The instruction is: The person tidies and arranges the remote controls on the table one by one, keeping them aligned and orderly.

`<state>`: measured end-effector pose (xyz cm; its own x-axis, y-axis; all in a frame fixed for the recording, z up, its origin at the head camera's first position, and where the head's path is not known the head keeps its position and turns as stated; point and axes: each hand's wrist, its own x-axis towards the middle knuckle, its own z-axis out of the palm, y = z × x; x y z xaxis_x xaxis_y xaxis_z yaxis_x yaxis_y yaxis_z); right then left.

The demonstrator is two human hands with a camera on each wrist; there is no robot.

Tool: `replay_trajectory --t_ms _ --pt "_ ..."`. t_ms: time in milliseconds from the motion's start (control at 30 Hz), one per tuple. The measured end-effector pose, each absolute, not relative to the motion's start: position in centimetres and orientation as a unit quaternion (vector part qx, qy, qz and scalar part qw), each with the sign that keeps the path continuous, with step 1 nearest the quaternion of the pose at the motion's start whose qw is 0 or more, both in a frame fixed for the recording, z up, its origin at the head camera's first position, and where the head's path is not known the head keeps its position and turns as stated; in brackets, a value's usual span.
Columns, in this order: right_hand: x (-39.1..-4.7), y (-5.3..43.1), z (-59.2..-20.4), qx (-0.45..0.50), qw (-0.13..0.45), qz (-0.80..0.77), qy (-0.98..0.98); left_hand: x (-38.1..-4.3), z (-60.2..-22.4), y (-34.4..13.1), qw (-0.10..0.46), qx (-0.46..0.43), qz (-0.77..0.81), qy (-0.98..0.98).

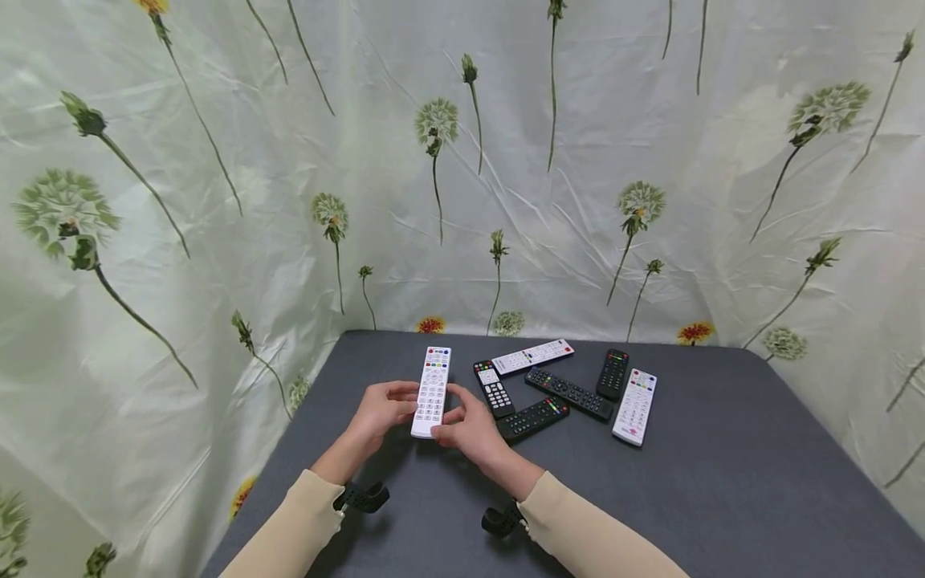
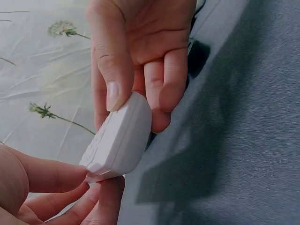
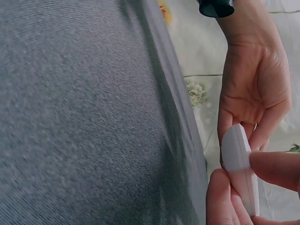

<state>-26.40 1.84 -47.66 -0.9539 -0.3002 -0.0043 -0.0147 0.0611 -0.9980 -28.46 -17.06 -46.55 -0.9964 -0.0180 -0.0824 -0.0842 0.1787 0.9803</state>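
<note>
A white remote control (image 1: pixel 431 393) with rows of buttons is held up off the table, its button face turned toward the head camera. My left hand (image 1: pixel 381 413) pinches its left edge between thumb and fingers. From the other side, my right hand (image 1: pixel 473 427) grips the lower right edge, thumb near the bottom corner. In the left wrist view the plain end of the remote (image 2: pixel 126 138) sits between both hands, with a shadow on the cloth. The right wrist view has the remote's pale back and side (image 3: pixel 240 161) between the fingers.
Right of the hands lie several other remotes: a black one with pale buttons (image 1: pixel 495 389), a white one (image 1: pixel 532 356), black ones (image 1: pixel 568 393) (image 1: pixel 613 374) (image 1: pixel 533 419) and another white one (image 1: pixel 635 407). The dark grey table (image 1: pixel 723 482) backs onto a flowered curtain (image 1: pixel 578 265).
</note>
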Motion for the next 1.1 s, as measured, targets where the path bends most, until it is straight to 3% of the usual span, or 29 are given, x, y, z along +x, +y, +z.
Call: replay_trajectory --t_ms 1100 --pt "-23.8 -2.3 -49.6 -0.125 0.096 -0.640 0.752 -23.0 -47.5 -21.1 0.020 -0.036 0.587 0.809"
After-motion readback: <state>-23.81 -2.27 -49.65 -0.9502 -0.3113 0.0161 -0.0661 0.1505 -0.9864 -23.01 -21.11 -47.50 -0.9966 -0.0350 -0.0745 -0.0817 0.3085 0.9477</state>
